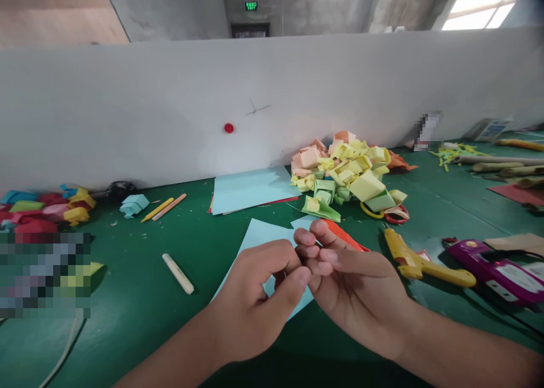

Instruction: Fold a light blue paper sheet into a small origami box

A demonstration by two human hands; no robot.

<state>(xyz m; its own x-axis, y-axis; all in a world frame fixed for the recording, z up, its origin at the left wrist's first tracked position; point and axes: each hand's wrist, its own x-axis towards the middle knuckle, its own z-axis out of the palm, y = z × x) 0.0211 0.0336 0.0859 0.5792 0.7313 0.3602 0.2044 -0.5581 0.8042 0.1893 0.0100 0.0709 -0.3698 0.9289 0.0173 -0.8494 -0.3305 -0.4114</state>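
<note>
Both my hands meet over a light blue paper sheet (259, 238) on the green table (140, 297). My left hand (255, 297) is curled with thumb and fingers pinched together. My right hand (344, 280) faces it, fingertips bent and pressed against the left fingertips. What they pinch between them is hidden or too small to name. An orange strip (346, 238) lies just behind my right fingers.
A heap of folded yellow, green and orange paper pieces (346, 173) lies behind, with scissors (389, 212) at its foot. A yellow glue gun (425, 260) and a purple tool (497, 269) lie right. Blue sheets (250, 188), pencils (164, 208), a white stick (178, 273) and coloured folded pieces (46, 207) lie left.
</note>
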